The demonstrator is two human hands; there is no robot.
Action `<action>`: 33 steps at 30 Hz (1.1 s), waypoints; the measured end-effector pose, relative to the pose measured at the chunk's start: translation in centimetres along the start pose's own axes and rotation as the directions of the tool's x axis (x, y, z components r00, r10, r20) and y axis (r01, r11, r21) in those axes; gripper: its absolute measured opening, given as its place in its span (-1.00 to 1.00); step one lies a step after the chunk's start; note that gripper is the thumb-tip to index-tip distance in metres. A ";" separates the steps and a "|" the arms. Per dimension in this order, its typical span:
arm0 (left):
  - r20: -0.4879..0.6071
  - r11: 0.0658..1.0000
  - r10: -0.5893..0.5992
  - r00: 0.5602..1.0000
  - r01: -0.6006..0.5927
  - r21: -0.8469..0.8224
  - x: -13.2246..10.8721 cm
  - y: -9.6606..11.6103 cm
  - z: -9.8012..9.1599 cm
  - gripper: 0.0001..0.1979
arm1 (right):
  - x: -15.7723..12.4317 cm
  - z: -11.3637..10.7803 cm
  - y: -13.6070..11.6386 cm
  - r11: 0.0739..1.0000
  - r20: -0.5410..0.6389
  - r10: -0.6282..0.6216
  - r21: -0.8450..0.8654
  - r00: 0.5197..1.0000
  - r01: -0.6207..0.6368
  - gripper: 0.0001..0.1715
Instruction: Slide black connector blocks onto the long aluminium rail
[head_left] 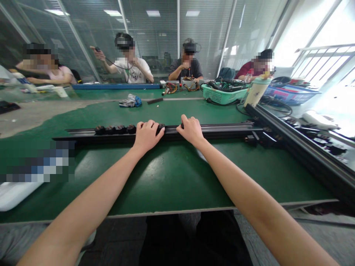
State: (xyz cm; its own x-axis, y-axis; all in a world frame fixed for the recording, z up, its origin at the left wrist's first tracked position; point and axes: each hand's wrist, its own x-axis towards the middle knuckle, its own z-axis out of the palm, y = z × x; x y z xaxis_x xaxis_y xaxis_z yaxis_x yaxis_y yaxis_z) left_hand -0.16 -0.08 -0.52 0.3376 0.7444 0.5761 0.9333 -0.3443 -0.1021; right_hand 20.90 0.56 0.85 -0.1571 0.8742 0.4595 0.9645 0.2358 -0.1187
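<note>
- The left hand lies on the black metal rail, with its fingers curled down over the end knob, the last in a row of dark knobs on the rail. The grip looks closed around the top of that knob.
- The right hand sits on the rail just beside the left hand, toward the rail's far end from the knobs. Its fingers are curved and partly spread, with the tips on the rail's top. Whether it has firm hold of anything, the view does not show.
- The rail lies level across the green table, its row of knobs running away from the left hand.
- A second black rail angles away beside the right end of the rail, with dark parts lying next to it.
- Beyond the rail lie a blue-and-white glove bundle and a short dark bar.
- Farther beyond and to the right stand a green basket full of cables, a plastic tumbler, and a blue basket.
- Four co-workers sit across the table from the rail, their hands busy at their own places.
</note>
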 end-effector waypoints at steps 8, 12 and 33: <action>0.008 1.000 -0.006 1.000 0.006 0.003 0.0 0.0 0.1 -0.50 | 0.0 0.0 0.2 1.000 0.008 0.014 -0.005 1.000 -0.014 -0.69; 0.009 1.000 -0.003 1.000 0.003 0.014 0.0 0.0 0.2 -0.50 | 0.0 0.0 0.4 1.000 -0.004 0.017 -0.006 1.000 -0.017 -0.69; 0.015 1.000 -0.006 1.000 0.006 0.001 0.0 -0.1 0.1 -0.50 | 0.0 -0.2 0.8 0.999 -0.004 0.036 -0.033 0.999 -0.037 -0.64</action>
State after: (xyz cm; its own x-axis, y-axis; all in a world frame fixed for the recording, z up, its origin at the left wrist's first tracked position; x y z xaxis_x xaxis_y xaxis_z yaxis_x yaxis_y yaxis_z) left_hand -0.20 0.00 -0.64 0.3338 0.7548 0.5646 0.9354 -0.3392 -0.0996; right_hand 21.75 0.63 0.95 -0.1210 0.8805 0.4584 0.9761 0.1894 -0.1061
